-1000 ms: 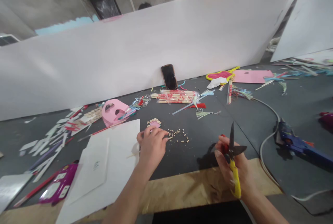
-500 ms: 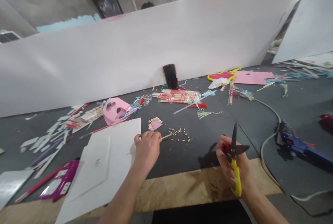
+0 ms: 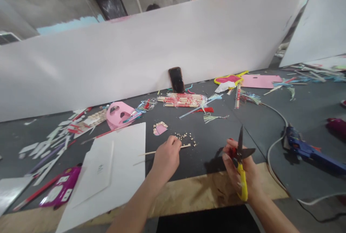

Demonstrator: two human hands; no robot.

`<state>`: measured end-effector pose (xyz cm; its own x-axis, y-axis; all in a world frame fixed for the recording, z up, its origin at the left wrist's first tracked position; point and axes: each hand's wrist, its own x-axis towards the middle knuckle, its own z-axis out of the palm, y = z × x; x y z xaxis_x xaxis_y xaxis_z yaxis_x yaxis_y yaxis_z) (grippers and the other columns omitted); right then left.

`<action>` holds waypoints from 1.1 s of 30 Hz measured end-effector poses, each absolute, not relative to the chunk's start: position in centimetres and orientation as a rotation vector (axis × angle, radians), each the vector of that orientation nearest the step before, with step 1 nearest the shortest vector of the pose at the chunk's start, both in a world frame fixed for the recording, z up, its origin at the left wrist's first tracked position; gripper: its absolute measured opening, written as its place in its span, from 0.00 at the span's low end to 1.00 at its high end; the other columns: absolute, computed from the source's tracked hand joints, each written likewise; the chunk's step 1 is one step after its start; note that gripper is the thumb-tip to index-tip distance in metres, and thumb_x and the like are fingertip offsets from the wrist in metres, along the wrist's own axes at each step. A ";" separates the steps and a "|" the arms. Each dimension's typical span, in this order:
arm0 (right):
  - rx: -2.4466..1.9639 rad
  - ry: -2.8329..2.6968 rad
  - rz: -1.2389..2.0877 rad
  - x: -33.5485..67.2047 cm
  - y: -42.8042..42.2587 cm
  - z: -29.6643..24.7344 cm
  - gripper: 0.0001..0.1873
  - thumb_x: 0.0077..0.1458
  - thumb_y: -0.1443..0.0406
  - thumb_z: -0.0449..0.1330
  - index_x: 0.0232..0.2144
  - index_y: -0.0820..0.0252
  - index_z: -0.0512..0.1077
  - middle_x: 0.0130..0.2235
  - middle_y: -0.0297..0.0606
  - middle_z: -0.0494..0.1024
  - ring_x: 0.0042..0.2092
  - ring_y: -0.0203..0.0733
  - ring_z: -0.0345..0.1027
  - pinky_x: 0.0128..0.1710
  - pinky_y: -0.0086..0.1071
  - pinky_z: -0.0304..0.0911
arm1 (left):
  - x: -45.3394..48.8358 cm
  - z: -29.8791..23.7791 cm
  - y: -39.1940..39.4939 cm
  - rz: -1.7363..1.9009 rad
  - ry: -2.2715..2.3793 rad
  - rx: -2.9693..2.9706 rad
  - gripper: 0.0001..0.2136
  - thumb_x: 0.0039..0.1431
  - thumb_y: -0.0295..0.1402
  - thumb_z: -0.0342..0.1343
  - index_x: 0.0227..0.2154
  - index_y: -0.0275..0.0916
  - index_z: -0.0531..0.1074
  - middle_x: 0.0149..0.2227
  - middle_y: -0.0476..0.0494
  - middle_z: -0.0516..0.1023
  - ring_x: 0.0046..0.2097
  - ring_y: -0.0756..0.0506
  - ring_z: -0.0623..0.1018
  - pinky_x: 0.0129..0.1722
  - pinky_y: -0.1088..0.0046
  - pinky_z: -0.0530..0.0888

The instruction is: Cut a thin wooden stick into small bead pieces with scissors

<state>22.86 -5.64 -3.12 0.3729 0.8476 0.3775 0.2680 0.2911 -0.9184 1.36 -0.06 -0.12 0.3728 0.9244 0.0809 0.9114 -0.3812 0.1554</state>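
Between the fingers of my left hand (image 3: 167,155) is a thin wooden chopstick (image 3: 185,146), lying roughly level with both ends sticking out. Its right tip is beside a scatter of small cut wooden bits (image 3: 191,138) on the dark tabletop. Just beyond that hand lies a small pink card piece (image 3: 160,129), its upper edge lined with wooden bits. My right hand (image 3: 247,170) is closed around scissors (image 3: 242,168) with yellow and red handles. Their dark blades point up and stand apart, with nothing between them.
White sheets (image 3: 129,161) and a purple packet (image 3: 61,188) lie at left, near a pink mask-like cutout (image 3: 120,114). A phone (image 3: 177,79) leans on the white partition (image 3: 113,60) behind packed chopsticks (image 3: 182,100). At right is a blue glue gun (image 3: 310,150) with a cable (image 3: 270,146).
My left hand has moved right with the chopstick, toward the scattered wooden bits. My right hand still holds the scissors with blades apart, in nearly the same place.
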 end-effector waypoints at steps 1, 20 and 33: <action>-1.258 -1.159 0.541 22.9 -5.7 -3.1 0.17 0.52 0.59 0.62 0.46 0.51 0.70 0.34 0.35 0.72 0.34 0.40 0.68 0.35 0.36 0.70 | 1.4 -0.1 0.2 0.233 1.711 2.535 0.10 0.63 0.24 0.43 0.35 0.39 0.70 0.41 0.43 0.72 0.38 0.46 0.75 0.36 0.72 0.70; -1.365 -1.642 0.312 23.7 -5.5 -2.1 0.26 0.51 0.61 0.61 0.53 0.51 0.63 0.42 0.40 0.73 0.41 0.48 0.70 0.43 0.44 0.67 | 2.1 2.1 -0.3 1.147 1.392 2.221 0.10 0.63 0.33 0.50 0.39 0.41 0.77 0.31 0.45 0.77 0.34 0.47 0.74 0.38 0.70 0.69; -1.415 -2.118 0.286 21.6 -6.4 0.5 0.28 0.57 0.56 0.56 0.57 0.59 0.58 0.46 0.48 0.73 0.47 0.50 0.69 0.43 0.43 0.69 | 2.7 5.2 -3.5 1.094 1.252 1.808 0.08 0.61 0.30 0.50 0.36 0.39 0.75 0.34 0.47 0.77 0.34 0.50 0.75 0.34 0.79 0.70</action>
